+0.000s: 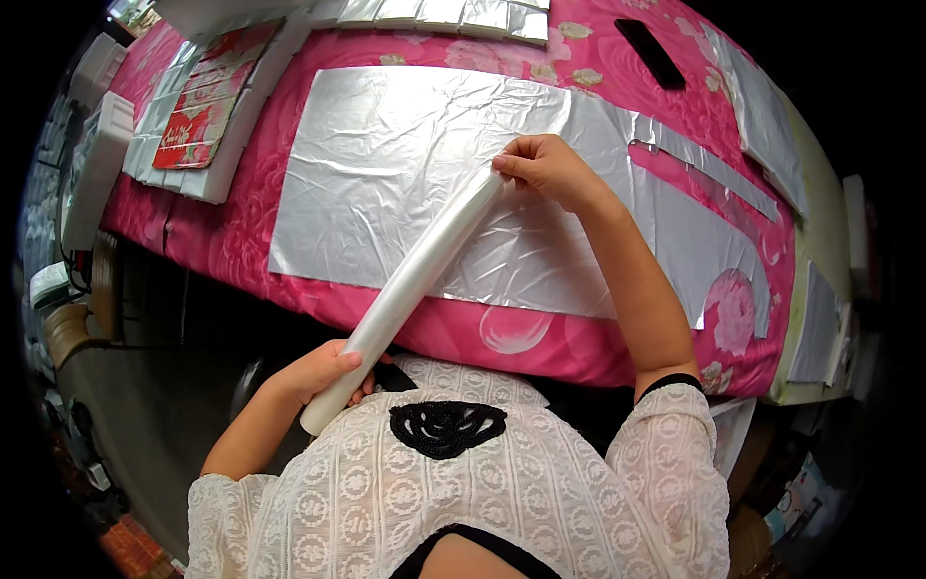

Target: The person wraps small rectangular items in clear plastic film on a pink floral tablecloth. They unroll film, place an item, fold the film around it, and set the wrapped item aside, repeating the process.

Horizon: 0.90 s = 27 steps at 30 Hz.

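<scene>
A long roll of clear plastic film (415, 282) slants from my chest up over the table. My left hand (318, 372) grips its near end. My right hand (545, 169) pinches its far end above a large silver foil sheet (405, 164). The foil lies flat and creased on a pink flowered cloth (540, 333) that covers the table. More cut foil pieces (694, 232) lie to the right of my right forearm.
A stack of white foam boards with a red printed sheet (207, 111) sits at the far left. Foil-wrapped pieces (453, 14) line the back edge. A black phone (648, 50) lies at the back right. Foil strips (762, 116) rest at the right edge.
</scene>
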Each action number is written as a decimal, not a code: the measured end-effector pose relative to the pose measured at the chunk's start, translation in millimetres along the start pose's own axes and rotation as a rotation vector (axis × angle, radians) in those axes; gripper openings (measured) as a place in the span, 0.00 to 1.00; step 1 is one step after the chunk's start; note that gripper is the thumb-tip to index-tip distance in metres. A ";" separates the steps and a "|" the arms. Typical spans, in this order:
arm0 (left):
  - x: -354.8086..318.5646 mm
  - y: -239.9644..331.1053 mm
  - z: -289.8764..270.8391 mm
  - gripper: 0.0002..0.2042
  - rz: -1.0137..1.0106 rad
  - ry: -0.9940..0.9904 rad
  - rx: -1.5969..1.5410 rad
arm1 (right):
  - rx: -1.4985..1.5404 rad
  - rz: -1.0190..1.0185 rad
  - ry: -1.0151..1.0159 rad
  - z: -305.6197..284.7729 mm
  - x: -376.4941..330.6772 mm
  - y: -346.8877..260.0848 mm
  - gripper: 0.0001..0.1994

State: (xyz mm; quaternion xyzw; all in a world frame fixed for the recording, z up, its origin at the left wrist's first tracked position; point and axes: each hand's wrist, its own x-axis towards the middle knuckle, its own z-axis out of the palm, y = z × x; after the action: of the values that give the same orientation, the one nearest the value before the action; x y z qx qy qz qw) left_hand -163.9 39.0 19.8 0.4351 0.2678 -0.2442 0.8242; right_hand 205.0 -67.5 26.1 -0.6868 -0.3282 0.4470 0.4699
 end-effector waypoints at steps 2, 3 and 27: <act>-1.7 7.3 4.6 0.39 0.021 -0.028 0.010 | -0.004 -0.019 0.064 -5.8 -1.2 3.4 0.08; -3.2 5.5 2.1 0.39 0.004 -0.033 0.009 | -0.010 -0.033 0.124 -14.0 0.8 6.3 0.08; 86.1 136.6 47.3 0.24 0.819 0.262 1.680 | -0.280 -0.191 0.286 -82.5 30.7 15.1 0.10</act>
State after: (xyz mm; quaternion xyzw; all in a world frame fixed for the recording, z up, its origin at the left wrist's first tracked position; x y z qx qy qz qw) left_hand -2.8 52.9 66.3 0.9710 -0.0790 0.0021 0.2258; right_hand 293.4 -75.0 15.6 -0.7675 -0.3806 0.2487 0.4519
